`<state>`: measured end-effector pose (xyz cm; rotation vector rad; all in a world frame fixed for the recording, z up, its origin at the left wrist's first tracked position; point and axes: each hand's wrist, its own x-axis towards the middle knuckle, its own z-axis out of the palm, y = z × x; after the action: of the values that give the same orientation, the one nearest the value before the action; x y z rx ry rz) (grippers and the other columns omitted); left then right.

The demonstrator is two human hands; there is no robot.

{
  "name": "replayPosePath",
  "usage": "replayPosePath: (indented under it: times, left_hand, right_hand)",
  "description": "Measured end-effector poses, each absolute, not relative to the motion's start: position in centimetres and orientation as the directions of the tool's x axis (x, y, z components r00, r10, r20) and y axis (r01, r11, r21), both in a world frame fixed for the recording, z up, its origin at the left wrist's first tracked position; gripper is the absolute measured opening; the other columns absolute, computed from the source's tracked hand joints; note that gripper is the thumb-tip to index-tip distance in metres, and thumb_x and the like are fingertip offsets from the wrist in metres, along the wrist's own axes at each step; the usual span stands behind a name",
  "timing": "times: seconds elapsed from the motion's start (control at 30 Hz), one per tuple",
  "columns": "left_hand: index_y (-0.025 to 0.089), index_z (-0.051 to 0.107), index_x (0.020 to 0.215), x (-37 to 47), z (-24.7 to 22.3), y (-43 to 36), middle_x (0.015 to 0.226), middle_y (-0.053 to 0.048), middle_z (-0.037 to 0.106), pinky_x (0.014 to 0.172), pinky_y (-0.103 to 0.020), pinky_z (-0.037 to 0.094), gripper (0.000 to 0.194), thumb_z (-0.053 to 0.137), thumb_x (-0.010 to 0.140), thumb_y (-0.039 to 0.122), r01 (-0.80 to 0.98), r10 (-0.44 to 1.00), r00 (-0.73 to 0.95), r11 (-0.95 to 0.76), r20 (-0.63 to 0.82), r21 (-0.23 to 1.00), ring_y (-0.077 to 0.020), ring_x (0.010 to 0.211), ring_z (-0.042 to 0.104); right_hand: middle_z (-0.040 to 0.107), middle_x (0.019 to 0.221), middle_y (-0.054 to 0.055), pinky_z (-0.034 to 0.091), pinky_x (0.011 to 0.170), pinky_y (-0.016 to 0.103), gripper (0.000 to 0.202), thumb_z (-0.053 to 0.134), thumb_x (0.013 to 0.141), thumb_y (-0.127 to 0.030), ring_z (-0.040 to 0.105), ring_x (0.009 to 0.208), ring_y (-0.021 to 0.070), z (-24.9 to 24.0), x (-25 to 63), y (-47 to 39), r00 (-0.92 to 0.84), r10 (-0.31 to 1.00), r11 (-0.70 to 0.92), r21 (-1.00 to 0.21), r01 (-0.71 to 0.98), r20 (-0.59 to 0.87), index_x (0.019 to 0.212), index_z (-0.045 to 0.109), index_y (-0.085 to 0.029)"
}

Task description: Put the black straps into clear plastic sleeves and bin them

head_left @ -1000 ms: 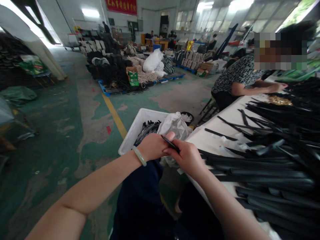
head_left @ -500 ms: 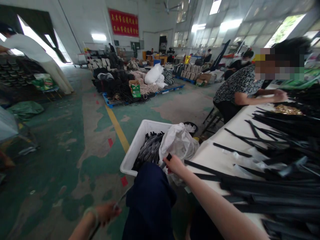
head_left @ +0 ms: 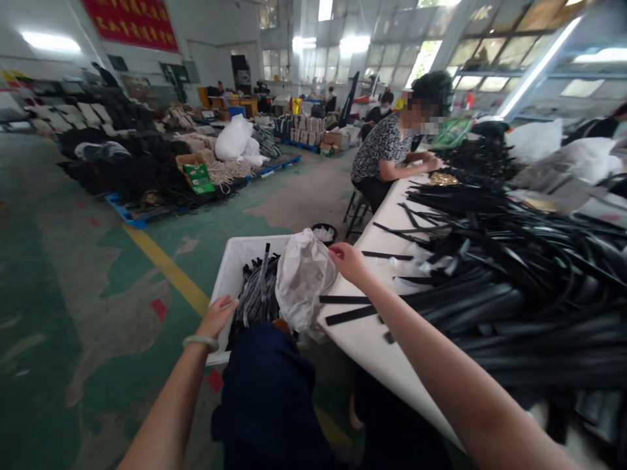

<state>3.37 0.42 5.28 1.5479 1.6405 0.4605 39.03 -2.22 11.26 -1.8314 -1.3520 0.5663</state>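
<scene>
- Right hand (head_left: 347, 261) and left hand (head_left: 219, 316) are at either side of a white crate (head_left: 226, 277) and a white bag (head_left: 304, 274).
- Table (head_left: 386, 362), pale-topped, extends along the right; black strips (head_left: 514, 307) are heaped on it, some ends reaching toward the near edge.
- Co-worker (head_left: 377, 150), in a patterned top, sits farther along the table, forearms over its edge.
- Dark blue trouser knee (head_left: 267, 385) obstructs the view of the crate's near end.
- Crate contains grey-black strips (head_left: 249, 303); one upright strip (head_left: 266, 274) projects above them.
- Bag covers the crate's right side.
- Left hand: fingers loosely extended at the crate's left rim, nothing seen in the grasp; contact with the rim unconfirmed.
- Right hand: fingertips drawn together at the bag's right edge; whether anything is gripped cannot be told.
- Compared with half a second earlier: left hand has risen from beside the knee, where it held a strip; the upright strip is newly visible; the view has turned right.
</scene>
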Motion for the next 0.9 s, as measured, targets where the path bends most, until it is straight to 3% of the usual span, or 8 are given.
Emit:
replayPosePath:
  times: [0.13, 0.23, 0.33, 0.43, 0.57, 0.7, 0.8, 0.9]
  left_hand:
    - [0.012, 0.064, 0.106, 9.9, 9.4, 2.4, 0.101, -0.010, 0.071, 0.083, -0.030, 0.050, 0.048, 0.057, 0.078, 0.051, 0.581, 0.795, 0.542, -0.121, -0.271, 0.805, -0.0237, 0.095, 0.066]
    - [0.014, 0.067, 0.102, 17.5, 13.8, 0.9, 0.101, -0.009, 0.071, 0.081, -0.027, 0.049, 0.041, 0.056, 0.080, 0.046, 0.502, 0.572, 0.802, -0.485, -0.175, 0.716, -0.0212, 0.092, 0.066]
    - [0.013, 0.068, 0.100, 24.7, 16.7, -2.1, 0.099, -0.010, 0.072, 0.078, -0.027, 0.048, 0.034, 0.059, 0.080, 0.039, 0.450, 0.437, 0.884, -0.696, -0.166, 0.560, -0.0206, 0.089, 0.066]
    - [0.012, 0.068, 0.096, 29.3, 17.0, -5.3, 0.104, -0.016, 0.069, 0.083, -0.034, 0.047, 0.031, 0.065, 0.076, 0.035, 0.486, 0.488, 0.863, -0.734, -0.131, 0.474, -0.0268, 0.099, 0.064]
    - [0.010, 0.063, 0.099, 31.6, 15.3, -7.9, 0.109, -0.020, 0.066, 0.083, -0.035, 0.049, 0.035, 0.042, 0.093, 0.037, 0.513, 0.619, 0.774, -0.486, -0.136, 0.707, -0.0239, 0.100, 0.063]
    - [0.008, 0.061, 0.087, 31.7, 13.7, -9.1, 0.077, -0.014, 0.068, 0.059, -0.028, 0.051, 0.071, 0.007, 0.097, 0.053, 0.528, 0.470, 0.766, -0.072, -0.438, 0.846, -0.0168, 0.065, 0.066]
    - [0.008, 0.062, 0.087, 31.2, 12.8, -9.7, 0.068, -0.007, 0.065, 0.059, -0.026, 0.051, 0.058, 0.032, 0.094, 0.057, 0.486, 0.161, 0.811, 0.349, -0.562, 0.801, -0.0139, 0.059, 0.064]
    - [0.010, 0.061, 0.086, 30.5, 12.0, -9.7, 0.065, -0.002, 0.063, 0.058, -0.022, 0.048, 0.027, 0.063, 0.084, 0.036, 0.340, 0.249, 0.835, 0.465, -0.490, 0.817, -0.0089, 0.053, 0.060]
  right_hand:
    - [0.057, 0.131, 0.016, 0.029, 0.110, 0.047, 0.040, 0.063, 0.077, -0.017, 0.045, 0.127, 0.0313, 9.6, 46.2, -12.7, 0.403, 0.888, -0.193, -0.616, 0.763, 0.221, 0.117, 0.063, -0.014]
    - [0.063, 0.122, 0.017, 0.036, 0.104, 0.045, 0.039, 0.061, 0.077, -0.021, 0.054, 0.118, 0.0308, 8.3, 48.9, -16.5, 0.446, 0.859, -0.267, -0.523, 0.810, 0.253, 0.115, 0.065, -0.013]
    - [0.073, 0.096, 0.011, 0.047, 0.091, 0.038, 0.023, 0.056, 0.078, -0.019, 0.065, 0.096, 0.0260, 7.8, 50.0, -16.7, 0.470, 0.837, -0.303, -0.477, 0.825, 0.280, 0.092, 0.074, -0.017]
    - [0.073, 0.085, 0.010, 0.050, 0.083, 0.037, 0.025, 0.051, 0.080, -0.015, 0.066, 0.086, 0.0252, 8.7, 49.9, -16.4, 0.504, 0.781, -0.315, -0.464, 0.828, 0.369, 0.083, 0.076, -0.018]
    - [0.072, 0.090, 0.008, 0.049, 0.087, 0.038, 0.031, 0.046, 0.086, -0.015, 0.064, 0.090, 0.0235, 10.7, 47.3, -19.1, 0.447, 0.722, -0.204, -0.454, 0.867, 0.528, 0.090, 0.076, -0.022]
    - [0.072, 0.091, 0.005, 0.051, 0.084, 0.036, 0.031, 0.048, 0.089, -0.012, 0.063, 0.092, 0.0208, 11.4, 40.9, -23.8, -0.015, 0.681, 0.318, -0.277, 0.907, 0.732, 0.103, 0.071, -0.027]
    - [0.071, 0.088, 0.005, 0.052, 0.069, 0.031, 0.022, 0.051, 0.091, -0.017, 0.063, 0.088, 0.0202, 10.5, 35.8, -26.0, -0.347, 0.674, 0.581, -0.179, 0.794, 0.652, 0.106, 0.067, -0.022]
    - [0.069, 0.081, 0.004, 0.049, 0.060, 0.029, 0.017, 0.050, 0.091, -0.022, 0.060, 0.077, 0.0184, 8.7, 33.0, -27.0, -0.383, 0.726, 0.614, -0.286, 0.736, 0.572, 0.097, 0.066, -0.020]
